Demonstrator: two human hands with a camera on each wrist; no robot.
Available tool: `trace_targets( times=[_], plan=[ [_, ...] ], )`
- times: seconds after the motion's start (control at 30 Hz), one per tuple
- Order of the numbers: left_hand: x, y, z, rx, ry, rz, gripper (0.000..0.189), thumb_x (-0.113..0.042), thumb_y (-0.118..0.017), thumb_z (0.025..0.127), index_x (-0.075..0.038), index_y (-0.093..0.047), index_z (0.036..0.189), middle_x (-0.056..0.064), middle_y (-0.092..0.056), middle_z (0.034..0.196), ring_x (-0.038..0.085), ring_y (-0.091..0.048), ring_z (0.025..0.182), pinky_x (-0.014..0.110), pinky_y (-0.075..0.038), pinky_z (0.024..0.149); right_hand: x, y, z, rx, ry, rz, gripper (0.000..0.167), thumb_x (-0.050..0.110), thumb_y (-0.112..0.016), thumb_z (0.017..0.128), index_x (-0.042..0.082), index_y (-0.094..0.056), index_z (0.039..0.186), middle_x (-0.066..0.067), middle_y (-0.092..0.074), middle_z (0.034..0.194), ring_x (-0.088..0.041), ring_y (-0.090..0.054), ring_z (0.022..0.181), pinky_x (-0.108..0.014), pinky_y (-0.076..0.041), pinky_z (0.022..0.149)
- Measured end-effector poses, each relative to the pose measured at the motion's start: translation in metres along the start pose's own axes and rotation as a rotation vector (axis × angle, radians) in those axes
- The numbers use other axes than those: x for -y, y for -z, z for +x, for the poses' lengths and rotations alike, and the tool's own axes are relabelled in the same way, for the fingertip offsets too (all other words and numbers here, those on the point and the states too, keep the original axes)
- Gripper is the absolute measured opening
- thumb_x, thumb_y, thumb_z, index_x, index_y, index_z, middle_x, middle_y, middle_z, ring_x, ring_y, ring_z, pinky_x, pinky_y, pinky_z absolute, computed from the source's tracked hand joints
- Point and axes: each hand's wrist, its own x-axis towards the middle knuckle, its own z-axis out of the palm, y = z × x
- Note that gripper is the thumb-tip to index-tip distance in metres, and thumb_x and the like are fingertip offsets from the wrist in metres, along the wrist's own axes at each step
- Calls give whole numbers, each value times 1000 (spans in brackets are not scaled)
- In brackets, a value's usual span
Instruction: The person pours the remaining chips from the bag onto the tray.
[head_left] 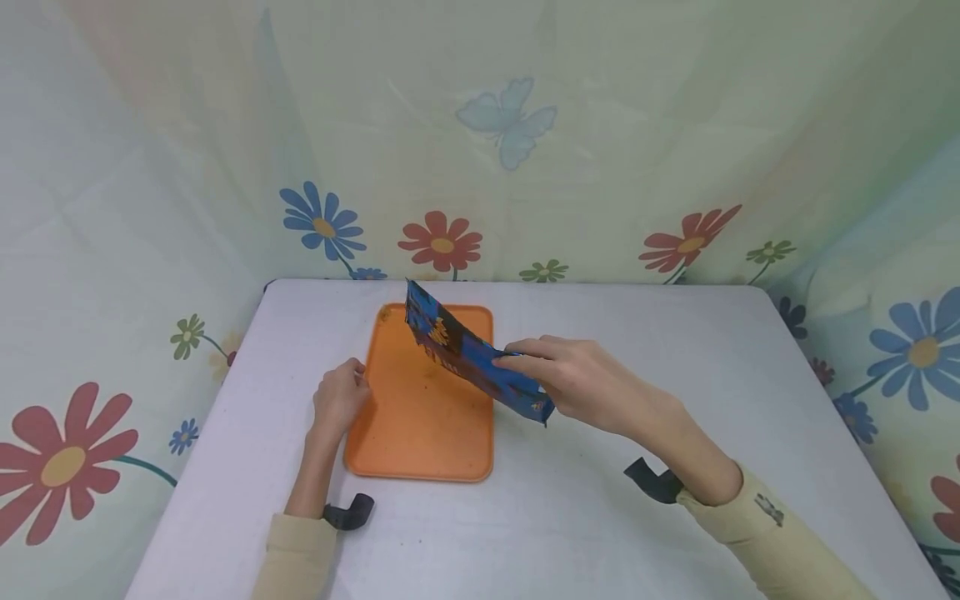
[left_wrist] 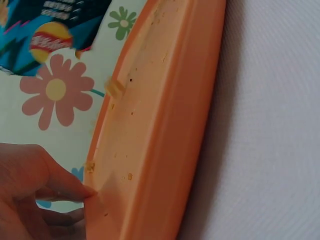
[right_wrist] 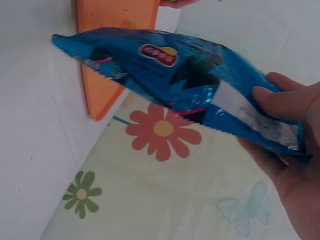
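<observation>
My right hand (head_left: 600, 387) grips a blue chip bag (head_left: 453, 348) by one end, thumb on one face and fingers on the other. The bag slants in the air over the right part of an orange tray (head_left: 420, 437); its far end points up and to the left. In the right wrist view the bag (right_wrist: 195, 65) shows a red and yellow logo on its front. My left hand (head_left: 341, 398) is at the tray's left rim, and in the left wrist view its thumb and finger pinch that rim. Small yellowish crumbs (left_wrist: 115, 89) lie on the tray.
The tray stands on a table with a white cloth (head_left: 637, 333). A curtain (head_left: 600, 150) printed with flowers and a butterfly hangs behind the table and along its sides. A black strap (head_left: 654, 481) sticks out from the right wrist, and another (head_left: 351, 512) from the left.
</observation>
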Motion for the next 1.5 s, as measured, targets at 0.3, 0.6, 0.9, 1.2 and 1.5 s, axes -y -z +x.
trace_targets(
  times=[0.3,0.6,0.9,1.2,1.5],
  plan=[
    [0,0,-1,-10,-1,18,30,-2,-55,94,7,-65,120,20,-74,96,20,-60,62,32,-45,56,1,2,2,-47,31,-24,49,-4,-84,78,13,-74,122,-8,-73,122,-22,-72,98,-32,-61,75],
    [-2,-1,-2,-16,11,19,29,-2,-56,93,7,-65,119,20,-74,95,21,-62,64,33,-47,58,0,2,0,-70,20,9,49,-9,-82,78,10,-73,123,-10,-73,121,-24,-73,101,-34,-62,77],
    [-4,0,-3,-16,13,23,28,-2,-56,93,6,-66,118,20,-74,96,23,-64,68,36,-50,60,-3,2,-3,-68,-2,33,47,-7,-83,77,10,-75,120,-10,-73,121,-25,-73,104,-36,-61,80],
    [-4,1,-1,-12,30,20,28,-2,-56,94,6,-65,119,19,-74,97,23,-63,68,34,-48,60,-2,4,-2,-13,-22,7,44,-1,-84,79,12,-75,121,-9,-73,122,-24,-72,103,-36,-62,79],
    [-3,1,-2,-26,8,28,29,-2,-54,93,6,-65,118,19,-74,95,23,-61,66,39,-49,61,-1,8,1,5,-33,13,46,-4,-85,78,12,-75,120,-10,-73,121,-25,-73,104,-36,-62,78]
  ],
)
